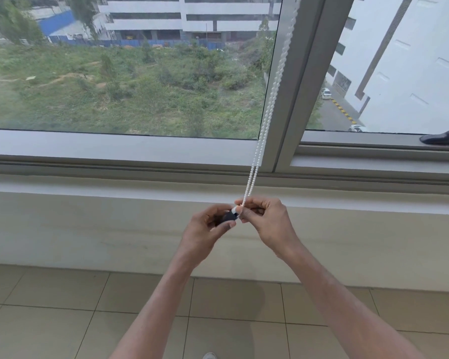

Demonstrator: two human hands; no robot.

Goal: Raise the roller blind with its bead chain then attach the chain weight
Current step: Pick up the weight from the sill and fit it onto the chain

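The person's two bare hands meet in front of the wall below the window sill [166, 193], near the middle of the view. The left hand [208, 231] curls its fingers around a small dark chain weight [229, 216], thumb below and fingertips above, so that only the weight's right end shows; a pale tip on that end sits just beside the other hand. The right hand [266, 224] pinches the bottom of the white bead chain [266, 117] between thumb and forefinger, touching the pale tip of the weight. Whether the chain already sits in the weight cannot be told, since the fingers hide the joint. From the pinch the chain runs up and to the right as two strands side by side, crossing the grey window frame [290, 112] and leaving the view at the top. The blind itself is out of view. Far right, a dark object [442, 138] lies on the sill ledge. Beige floor tiles [62, 307] fill the near ground.
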